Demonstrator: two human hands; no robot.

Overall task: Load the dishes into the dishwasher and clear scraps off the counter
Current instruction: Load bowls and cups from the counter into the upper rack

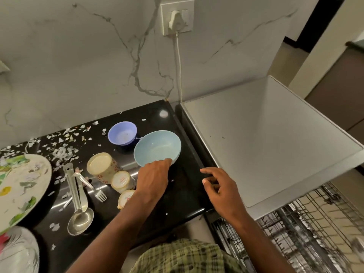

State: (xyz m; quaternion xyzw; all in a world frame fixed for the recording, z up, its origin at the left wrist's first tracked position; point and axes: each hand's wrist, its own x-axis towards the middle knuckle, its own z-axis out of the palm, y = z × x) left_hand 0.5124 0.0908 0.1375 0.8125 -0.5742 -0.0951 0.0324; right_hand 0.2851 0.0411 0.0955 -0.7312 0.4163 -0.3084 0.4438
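My left hand [153, 177] grips the near rim of a light blue bowl [157, 147], which is tilted on the black counter [183, 194]. My right hand [218, 186] hovers over the counter's right edge with loosely curled fingers and holds nothing. Behind the bowl stands a lavender bowl [122, 133]. Left of my hand lie three cream cups [102, 166] on their sides. A ladle, spoon and fork [78, 196] lie further left. The dishwasher's wire rack [307, 229] is pulled out at the lower right. Paper scraps [63, 144] are scattered over the counter's back left.
A large floral plate [19, 186] dotted with scraps sits at the left edge, with another dish [17, 251] below it. The dishwasher's grey top [266, 138] adjoins the counter on the right. A plugged-in cord [178, 62] runs down the marble wall.
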